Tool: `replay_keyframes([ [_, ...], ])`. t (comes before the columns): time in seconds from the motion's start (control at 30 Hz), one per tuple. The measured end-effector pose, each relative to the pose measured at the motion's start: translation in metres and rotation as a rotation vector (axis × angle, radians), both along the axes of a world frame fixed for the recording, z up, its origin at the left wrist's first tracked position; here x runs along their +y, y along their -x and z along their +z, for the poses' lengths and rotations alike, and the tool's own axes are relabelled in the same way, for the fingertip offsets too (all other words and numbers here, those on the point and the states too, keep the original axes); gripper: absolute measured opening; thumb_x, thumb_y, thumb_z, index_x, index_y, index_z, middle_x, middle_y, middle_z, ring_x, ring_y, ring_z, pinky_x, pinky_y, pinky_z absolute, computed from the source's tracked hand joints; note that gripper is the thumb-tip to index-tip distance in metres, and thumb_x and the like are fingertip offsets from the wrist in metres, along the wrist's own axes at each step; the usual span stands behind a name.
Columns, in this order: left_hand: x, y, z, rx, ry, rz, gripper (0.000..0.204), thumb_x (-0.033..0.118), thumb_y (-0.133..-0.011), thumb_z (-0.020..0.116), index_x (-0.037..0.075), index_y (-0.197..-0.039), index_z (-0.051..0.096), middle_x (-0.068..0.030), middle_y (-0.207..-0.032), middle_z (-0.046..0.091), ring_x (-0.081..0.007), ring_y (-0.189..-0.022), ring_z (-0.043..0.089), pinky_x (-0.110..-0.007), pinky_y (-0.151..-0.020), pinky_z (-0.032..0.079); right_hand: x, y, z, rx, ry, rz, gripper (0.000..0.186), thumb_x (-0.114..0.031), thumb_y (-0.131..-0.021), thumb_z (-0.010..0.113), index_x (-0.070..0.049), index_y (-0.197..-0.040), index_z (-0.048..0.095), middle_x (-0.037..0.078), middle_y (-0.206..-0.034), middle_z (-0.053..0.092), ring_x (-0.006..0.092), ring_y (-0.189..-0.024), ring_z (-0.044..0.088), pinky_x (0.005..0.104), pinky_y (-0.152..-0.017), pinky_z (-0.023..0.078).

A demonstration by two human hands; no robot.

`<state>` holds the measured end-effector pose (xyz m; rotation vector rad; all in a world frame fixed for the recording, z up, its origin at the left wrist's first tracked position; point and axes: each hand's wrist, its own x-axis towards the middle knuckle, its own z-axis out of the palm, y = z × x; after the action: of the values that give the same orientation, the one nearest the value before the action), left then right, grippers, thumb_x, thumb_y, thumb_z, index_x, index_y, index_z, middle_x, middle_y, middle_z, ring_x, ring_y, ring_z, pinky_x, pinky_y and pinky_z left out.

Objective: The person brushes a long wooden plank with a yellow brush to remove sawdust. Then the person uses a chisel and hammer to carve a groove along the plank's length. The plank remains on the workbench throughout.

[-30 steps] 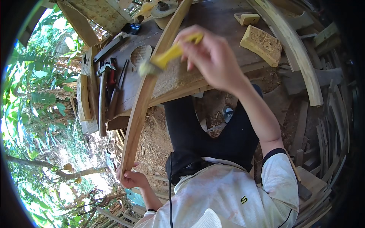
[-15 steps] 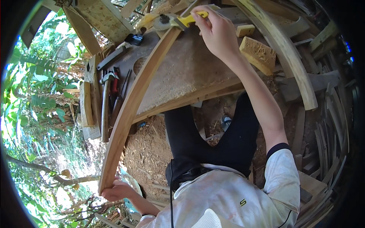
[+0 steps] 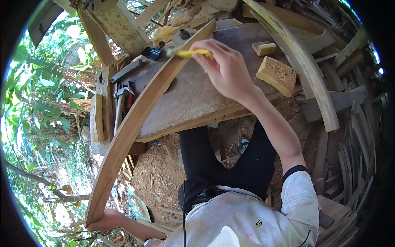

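A long, curved wooden plank [image 3: 131, 119] slants across the workbench [image 3: 205, 82], its lower end reaching past the near left side. My left hand [image 3: 106, 220] is closed around that lower end. In my right hand [image 3: 222, 68] is a yellow-handled paintbrush [image 3: 191, 53], held against the plank's upper part. The brush's head is blurred and partly lost against the things behind it. A glue-coloured clump and a dark metal fitting [image 3: 184, 34] lie beyond the plank's far end.
A hammer [image 3: 120, 92] and red-handled pliers [image 3: 130, 94] lie at the bench's left, near a black object [image 3: 151, 53]. Two wood blocks [image 3: 276, 76] sit on the right, beside long curved timbers [image 3: 312, 78]. Scrap wood [image 3: 349, 164] is piled further right; plants [image 3: 45, 111] grow at left.
My right hand has moved down and left with the paintbrush along the plank. The plank's lower end has shifted down and left with my left hand, and its far end now shows.
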<state>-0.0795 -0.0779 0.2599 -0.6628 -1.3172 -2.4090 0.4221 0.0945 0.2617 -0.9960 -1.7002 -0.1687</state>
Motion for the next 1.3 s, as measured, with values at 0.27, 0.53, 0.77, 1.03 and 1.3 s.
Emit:
replay_keyframes([
  [0.27, 0.001, 0.018, -0.005, -0.058, 0.001, 0.05, 0.078, 0.072, -0.104, 0.03, 0.0, -0.11, 0.057, -0.015, -0.114, 0.063, -0.0274, -0.109, 0.063, -0.048, -0.107, 0.052, 0.05, -0.062, 0.006, 0.298, 0.36, -0.03, 0.023, -0.028, -0.108, 0.057, -0.008, -0.115, 0.067, 0.008, -0.086, 0.071, 0.0171, -0.069, 0.069, 0.0298, -0.064, 0.054],
  [0.53, -0.025, 0.044, 0.006, -0.255, -0.005, 0.112, 0.086, 0.07, -0.105, 0.03, -0.011, -0.127, 0.049, -0.0198, -0.129, 0.055, -0.0297, -0.12, 0.06, -0.047, -0.114, 0.05, 0.018, -0.01, 0.025, 0.309, 0.448, 0.126, 0.025, -0.028, -0.108, 0.058, -0.005, -0.116, 0.067, 0.007, -0.082, 0.07, 0.0125, -0.064, 0.068, 0.0265, -0.059, 0.051],
  [0.77, -0.019, 0.04, -0.007, -0.308, 0.174, 0.074, 0.091, 0.072, -0.104, 0.033, -0.015, -0.125, 0.052, -0.025, -0.13, 0.053, -0.0308, -0.118, 0.06, -0.048, -0.107, 0.056, 0.019, -0.049, 0.004, 0.132, 0.34, -0.321, 0.02, -0.027, -0.106, 0.059, -0.01, -0.112, 0.067, 0.013, -0.092, 0.075, 0.027, -0.078, 0.074, 0.0381, -0.067, 0.056],
  [1.03, -0.026, 0.07, -0.027, -0.282, 0.131, 0.026, 0.087, 0.066, -0.103, 0.05, -0.017, -0.129, 0.053, -0.0239, -0.134, 0.056, -0.0292, -0.118, 0.062, -0.044, -0.107, 0.054, -0.052, 0.026, -0.022, 0.532, 0.527, 0.21, 0.022, -0.024, -0.11, 0.054, -0.005, -0.108, 0.066, 0.007, -0.079, 0.069, 0.0107, -0.067, 0.068, 0.0281, -0.06, 0.053],
  [1.3, -0.018, 0.066, -0.03, -0.342, 0.122, -0.002, 0.082, 0.063, -0.102, 0.054, -0.014, -0.132, 0.053, -0.022, -0.134, 0.056, -0.0287, -0.122, 0.061, -0.044, -0.113, 0.05, -0.038, -0.027, -0.041, 0.288, 0.294, -0.421, 0.018, -0.021, -0.108, 0.058, -0.005, -0.11, 0.067, 0.007, -0.077, 0.073, 0.0154, -0.061, 0.07, 0.0295, -0.058, 0.053],
])
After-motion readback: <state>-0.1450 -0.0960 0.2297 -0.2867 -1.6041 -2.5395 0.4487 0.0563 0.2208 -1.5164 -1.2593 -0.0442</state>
